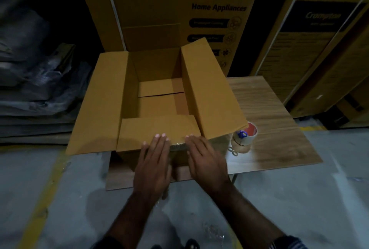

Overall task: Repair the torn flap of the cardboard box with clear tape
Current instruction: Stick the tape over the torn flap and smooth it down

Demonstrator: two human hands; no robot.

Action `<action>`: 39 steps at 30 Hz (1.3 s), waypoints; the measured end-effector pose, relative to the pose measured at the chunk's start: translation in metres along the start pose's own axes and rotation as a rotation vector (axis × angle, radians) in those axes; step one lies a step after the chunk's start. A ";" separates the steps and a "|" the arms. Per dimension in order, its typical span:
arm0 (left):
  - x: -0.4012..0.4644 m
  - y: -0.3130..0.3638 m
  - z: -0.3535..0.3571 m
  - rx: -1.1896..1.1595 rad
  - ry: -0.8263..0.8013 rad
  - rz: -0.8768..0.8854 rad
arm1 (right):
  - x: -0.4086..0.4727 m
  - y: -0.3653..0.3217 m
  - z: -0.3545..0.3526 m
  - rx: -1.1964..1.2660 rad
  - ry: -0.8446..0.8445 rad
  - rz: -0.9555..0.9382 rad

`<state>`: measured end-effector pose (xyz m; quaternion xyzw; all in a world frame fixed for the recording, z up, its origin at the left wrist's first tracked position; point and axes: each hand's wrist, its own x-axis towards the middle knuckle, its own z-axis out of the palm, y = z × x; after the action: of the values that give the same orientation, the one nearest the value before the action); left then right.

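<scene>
Pressing tape [178, 145] onto flap [157, 132], lower centre | left hand [154, 156], right hand [205, 157] flat, fingers extended, nothing gripped | next: smoothing judged needed.

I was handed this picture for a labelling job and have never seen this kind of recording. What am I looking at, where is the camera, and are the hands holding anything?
There is no machine here: a person wears a wide-angle camera on the head, so you look forward and down along their own arms. The left hand and right hand lie flat, fingers spread, on the near flap of an open cardboard box. Between them, at the flap's front edge, a shiny strip shows, probably clear tape being pressed down. Neither hand has a grip on anything; both only press. The box stands on a small wood-patterned table. Right of the box sits a tape roll with blue-handled scissors resting on it. Behind stand large printed cartons, and the floor is grey concrete.
</scene>
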<state>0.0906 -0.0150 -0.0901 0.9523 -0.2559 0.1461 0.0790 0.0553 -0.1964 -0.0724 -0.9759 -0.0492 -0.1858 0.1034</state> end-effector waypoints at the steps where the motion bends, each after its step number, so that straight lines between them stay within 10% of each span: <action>1: 0.006 0.002 0.002 -0.015 0.032 0.052 | 0.006 0.000 0.000 -0.048 0.075 -0.076; 17: 0.022 -0.016 0.030 0.052 0.322 0.269 | 0.009 0.026 0.036 -0.254 0.297 -0.208; 39: 0.004 -0.042 0.011 -0.001 0.345 0.104 | -0.002 0.054 0.000 -0.329 0.215 -0.113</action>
<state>0.1184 0.0169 -0.1020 0.8987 -0.2874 0.3109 0.1144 0.0603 -0.2493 -0.0829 -0.9500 -0.0614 -0.2997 -0.0631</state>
